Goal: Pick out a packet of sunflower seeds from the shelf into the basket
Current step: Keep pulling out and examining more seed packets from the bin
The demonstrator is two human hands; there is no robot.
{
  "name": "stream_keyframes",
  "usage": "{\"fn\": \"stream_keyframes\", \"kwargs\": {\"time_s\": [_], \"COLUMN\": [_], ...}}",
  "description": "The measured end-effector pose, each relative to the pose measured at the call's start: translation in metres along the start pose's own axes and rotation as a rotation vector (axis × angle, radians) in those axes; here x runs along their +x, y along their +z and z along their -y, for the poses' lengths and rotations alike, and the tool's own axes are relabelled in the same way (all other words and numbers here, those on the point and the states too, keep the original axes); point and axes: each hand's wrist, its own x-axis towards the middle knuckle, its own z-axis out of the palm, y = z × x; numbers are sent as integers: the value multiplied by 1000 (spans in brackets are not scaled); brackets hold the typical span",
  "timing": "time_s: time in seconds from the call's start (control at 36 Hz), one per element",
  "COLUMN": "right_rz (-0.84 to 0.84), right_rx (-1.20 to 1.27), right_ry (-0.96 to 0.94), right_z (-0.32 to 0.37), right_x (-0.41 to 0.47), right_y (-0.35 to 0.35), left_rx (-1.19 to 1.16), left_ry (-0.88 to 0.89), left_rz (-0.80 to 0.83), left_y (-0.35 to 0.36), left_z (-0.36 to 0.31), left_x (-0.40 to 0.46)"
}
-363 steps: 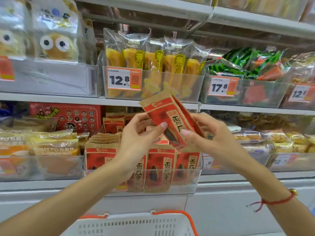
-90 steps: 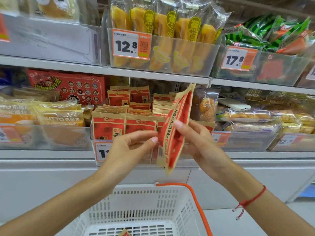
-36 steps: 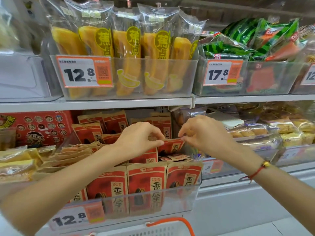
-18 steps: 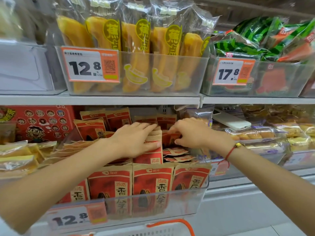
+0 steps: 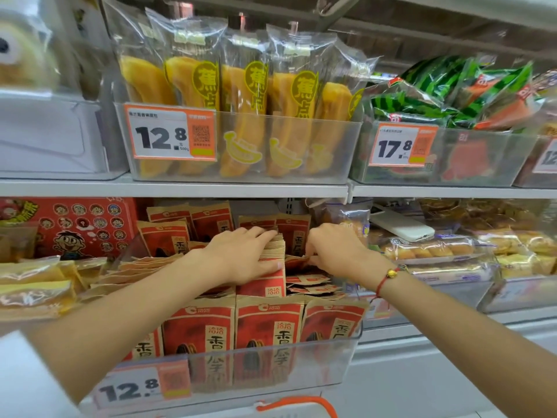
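Far to the left of the fingers, a red box (image 5: 67, 226) printed with cartoon faces stands at the back of the lower shelf, with yellow snack bags (image 5: 36, 292) in front of it. The left hand (image 5: 241, 256) lies flat, fingers straight and together, on top of an upright stack of sunflower seed packets (image 5: 272, 260) in the middle of the clear bin (image 5: 271, 362); its fingertips reach the stack's far edge and the thumb presses the front face. Below the fingers, 3 more red and brown packets stand in the bin's front row behind a 12.8 price tag (image 5: 141, 387). Above the fingers, on the upper shelf, banana cake bags (image 5: 241, 116) stand in another clear bin. Just right of the left fingertips, the right hand (image 5: 334, 248) is curled downward over a packet (image 5: 297, 260) lying tilted in the gap beside the stack; its fingertips seem to pinch the packet's edge, though the contact is partly hidden. A red cord bracelet (image 5: 387, 277) circles that wrist. Right of these fingers lie wrapped bread rolls (image 5: 428, 250), and above them watermelon-striped bags (image 5: 452, 92). At the bottom edge, an orange handle of the basket (image 5: 301, 404) shows.
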Motion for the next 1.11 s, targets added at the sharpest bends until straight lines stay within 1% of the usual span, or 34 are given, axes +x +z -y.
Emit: {"fn": "stream_keyframes", "kwargs": {"time_s": [0.08,0.14,0.25,0.31,0.33,0.39,0.44,0.58,0.64,0.69,0.81,0.89,0.97,1.03,1.11], "right_rz": [-104,-210,-532,-721,-779,-874,-958,-1102,-1115,-1089,-915,-759,-595,-521,-440], "right_rx": [34,58,128,120,106,101,130,299,439,607,1029,1261,1385,1412,1464], "right_ry": [-12,-25,-95,-151,-183,-226,-227,-134,-92,-54,58,107,55,31,65], "right_z": [-7,-12,-17,-16,-16,-13,-11,3,11,22,54,80,101,112,120], "right_x": [-13,-24,-47,-58,-63,-71,-79,-97,-103,-108,-118,-125,-130,-132,-134], "right_y": [-12,-19,-30,-35,-37,-44,-51,-66,-73,-78,-78,-70,-57,-47,-34], "left_rx": [13,-35,-212,-322,-380,-478,-564,-734,-758,-782,-894,-1042,-1143,-1193,-1238], "left_ry": [-19,-31,-25,-35,-39,-27,-16,12,9,16,23,37,3,-36,-74], "left_rz": [-25,-75,-232,-320,-363,-442,-514,-741,-796,-831,-853,-844,-823,-804,-754], "left_y": [-3,-4,-10,-14,-14,-15,-17,-32,-36,-37,-23,-8,11,25,42], "left_z": [-3,-5,-18,-25,-27,-30,-32,-36,-37,-36,-34,-35,-37,-35,-30], "left_x": [-2,-3,-12,-19,-22,-29,-39,-73,-88,-104,-133,-154,-171,-178,-184]}}
